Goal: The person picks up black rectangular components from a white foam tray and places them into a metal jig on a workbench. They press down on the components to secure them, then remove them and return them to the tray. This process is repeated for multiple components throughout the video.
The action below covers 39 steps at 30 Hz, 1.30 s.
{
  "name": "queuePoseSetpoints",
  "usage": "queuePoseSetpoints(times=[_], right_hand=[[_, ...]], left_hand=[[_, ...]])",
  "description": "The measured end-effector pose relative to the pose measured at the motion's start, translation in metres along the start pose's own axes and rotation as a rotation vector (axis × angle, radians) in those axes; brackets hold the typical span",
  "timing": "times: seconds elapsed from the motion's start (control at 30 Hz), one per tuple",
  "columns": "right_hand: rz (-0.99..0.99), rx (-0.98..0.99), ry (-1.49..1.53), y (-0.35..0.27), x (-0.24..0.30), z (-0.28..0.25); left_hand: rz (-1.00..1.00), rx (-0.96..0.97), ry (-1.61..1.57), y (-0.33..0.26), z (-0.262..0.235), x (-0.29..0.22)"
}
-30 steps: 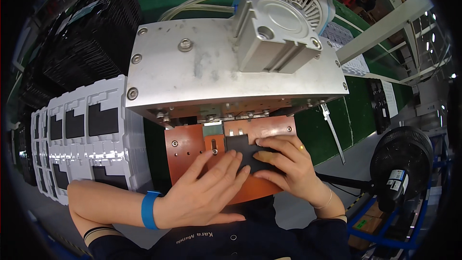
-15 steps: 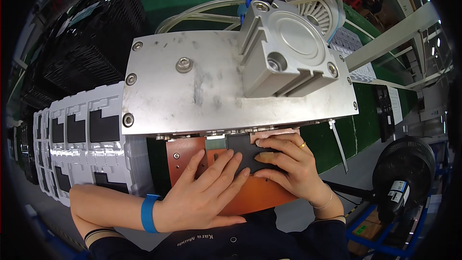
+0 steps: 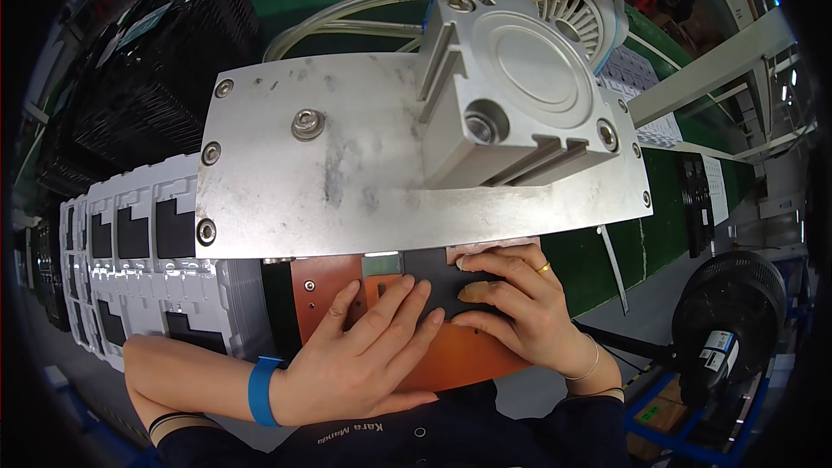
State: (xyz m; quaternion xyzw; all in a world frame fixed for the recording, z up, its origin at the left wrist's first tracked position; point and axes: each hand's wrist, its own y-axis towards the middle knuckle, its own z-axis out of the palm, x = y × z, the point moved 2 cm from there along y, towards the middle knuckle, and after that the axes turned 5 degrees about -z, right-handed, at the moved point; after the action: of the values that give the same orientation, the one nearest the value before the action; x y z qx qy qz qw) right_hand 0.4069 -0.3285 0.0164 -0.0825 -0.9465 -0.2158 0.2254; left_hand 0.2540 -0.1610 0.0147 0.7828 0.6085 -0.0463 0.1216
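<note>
A flat dark grey piece (image 3: 425,276) lies on an orange plate (image 3: 464,355) under the front edge of a silver metal block. My left hand (image 3: 364,351), with a blue wristband, is laid flat with its fingers apart. Its fingertips rest on the orange plate and at the left edge of the grey piece. The bent fingers of my right hand (image 3: 520,299), wearing a ring, close on the right part of the grey piece. Its thumb is at the near edge. The far end of the piece is hidden under the metal block (image 3: 347,182).
A square air cylinder (image 3: 529,87) with clear hoses (image 3: 347,28) tops the block. White trays (image 3: 143,286) holding black pieces are stacked at left, before stacked black trays (image 3: 165,78). A white fan (image 3: 563,13) stands behind; a black fan (image 3: 728,321) stands at right.
The metal block and cylinder appear slightly larger and shifted, covering a little more of the plate's far side. Both hands stay almost in place on the grey piece and plate.
</note>
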Motion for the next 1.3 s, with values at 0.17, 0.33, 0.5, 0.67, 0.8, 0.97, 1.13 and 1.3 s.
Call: queuePoseSetpoints(times=[0.17,0.33,0.5,0.67,0.8,0.97,1.13,1.3], right_hand=[[0.001,0.001,0.024,0.0,0.0,0.0],[0.019,0.028,0.037,0.0,0.001,-0.001],[0.046,0.118,0.067,0.003,0.002,-0.006],[0.096,0.139,0.146,0.011,0.006,-0.012],[0.189,0.097,0.265,0.008,0.013,-0.018],[0.537,0.034,0.619,-0.012,0.007,-0.024],[0.409,0.121,0.728,0.015,0.055,-0.029],[0.14,0.308,0.751,0.095,0.118,0.032]], left_hand=[[-0.018,-0.01,-0.022,-0.002,0.0,-0.002],[0.009,-0.019,-0.012,0.001,-0.001,-0.001],[0.025,-0.052,-0.062,0.001,-0.006,0.001],[0.291,-0.326,0.023,-0.006,-0.053,-0.006],[0.228,-0.516,-0.079,-0.031,-0.109,-0.017],[0.281,-0.483,-0.242,-0.08,-0.149,-0.011],[-0.064,-0.552,-0.109,-0.112,-0.166,-0.044],[-0.185,-0.475,-0.117,-0.143,-0.189,-0.066]])
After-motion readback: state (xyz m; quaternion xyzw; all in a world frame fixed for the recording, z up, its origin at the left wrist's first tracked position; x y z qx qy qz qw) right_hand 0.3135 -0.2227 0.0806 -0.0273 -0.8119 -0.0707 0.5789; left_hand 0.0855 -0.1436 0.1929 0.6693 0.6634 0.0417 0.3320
